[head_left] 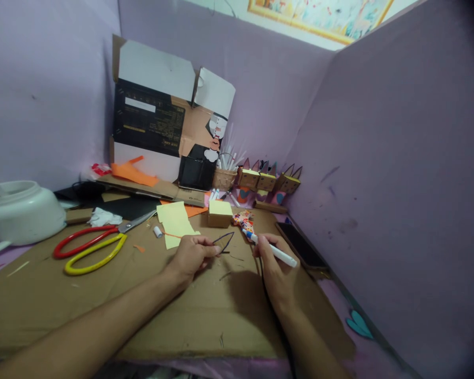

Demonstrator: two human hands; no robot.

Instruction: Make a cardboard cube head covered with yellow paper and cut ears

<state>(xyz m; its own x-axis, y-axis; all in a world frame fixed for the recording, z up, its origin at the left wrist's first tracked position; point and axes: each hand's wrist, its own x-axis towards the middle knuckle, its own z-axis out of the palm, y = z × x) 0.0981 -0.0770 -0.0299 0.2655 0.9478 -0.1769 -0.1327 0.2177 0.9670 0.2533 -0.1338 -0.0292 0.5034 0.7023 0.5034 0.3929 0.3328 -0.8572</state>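
Observation:
Between the thumb and fingers of my left hand is a small pointed cardboard piece with a dark blue outline, shaped like an ear. My right hand grips a white marker, its blue end pointing toward the piece but apart from it. Just beyond the hands stands a small cardboard box with a pale yellow top. A colourful patterned scrap lies behind the marker's tip. To the left of the box is a cut sheet of yellow paper, with a white cap-like piece beside it.
Large scissors with red and yellow handles lie at left, near a white pot. A phone rests along the right wall. Several eared box figures and a marker cup stand behind. A dark cable runs beside my right hand.

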